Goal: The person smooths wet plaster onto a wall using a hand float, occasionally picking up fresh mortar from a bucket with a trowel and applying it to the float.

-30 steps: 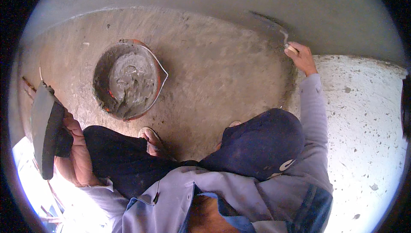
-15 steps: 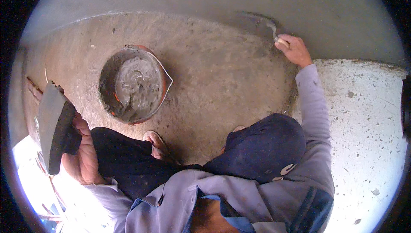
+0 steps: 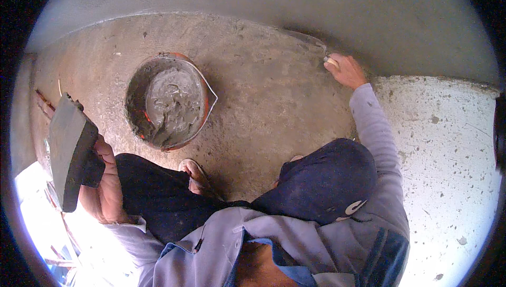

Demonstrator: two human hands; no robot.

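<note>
Trowel work on the wall, basically. My right hand [image 3: 343,70] is stretched out and wrapped around the pale handle of a thin grey metal plastering trowel [image 3: 308,40], and the blade lies flat against the smooth grey plastered wall [image 3: 316,2], right where that wall meets the rough brownish concrete floor [image 3: 263,102]. So the trowel sits at the far edge of the floor, up against the wall's base, just left of the hand.

My left hand [image 3: 105,192] is down by the near left edge of the floor, fingers closed tight around the grip under a flat dark grey mortar board [image 3: 66,150], which is tilted up on its side. The two hands are well apart, one on each side of me.

Between them, nearer the left, a round orange bucket caked with wet grey mortar [image 3: 168,102] stands on the floor, its thin wire handle flopped over the right side of the rim. My foot in a sandal [image 3: 197,173] rests on the floor just below the bucket. To the right there's a pale speckled concrete slab [image 3: 448,155] butting up against the same wall.
</note>
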